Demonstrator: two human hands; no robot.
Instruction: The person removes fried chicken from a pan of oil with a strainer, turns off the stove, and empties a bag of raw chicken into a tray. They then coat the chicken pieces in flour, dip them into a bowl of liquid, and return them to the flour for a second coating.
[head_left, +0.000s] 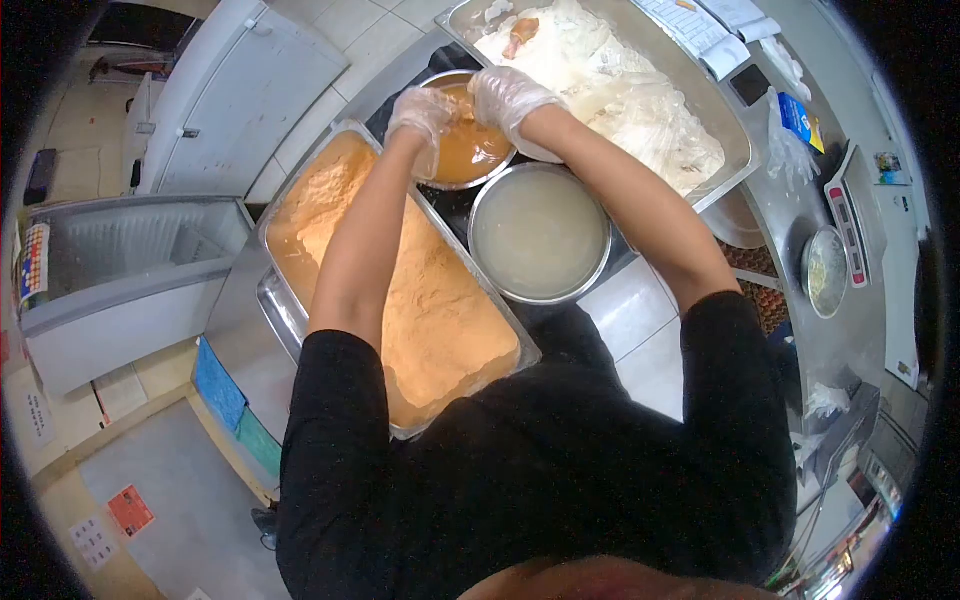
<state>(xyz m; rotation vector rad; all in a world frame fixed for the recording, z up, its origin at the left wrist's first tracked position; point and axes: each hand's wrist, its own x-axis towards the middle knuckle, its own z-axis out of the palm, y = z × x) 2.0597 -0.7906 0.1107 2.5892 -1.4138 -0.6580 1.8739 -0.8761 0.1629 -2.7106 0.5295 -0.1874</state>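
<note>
Both of my hands wear clear plastic gloves and meet over a round metal bowl of orange-brown liquid [465,155]. My left hand [422,115] is at the bowl's left side, fingers bent inward. On the upper right side is my right hand [502,98], its fingers curled down toward the liquid. Something orange-brown shows between the fingertips, too small to make out. Nearer to me stands a round bowl of cloudy pale liquid [540,233]. A long tray of orange powder [440,310] lies under my left forearm. White flour fills a metal tray [740,150], with a brownish piece [520,38] on it.
At the right, a steel counter [790,225] holds a scale [848,225], a metal bowl [826,270], a blue and yellow box [800,122] and papers [700,35]. An open chest freezer [130,250] and a white cabinet [245,100] stand at the left.
</note>
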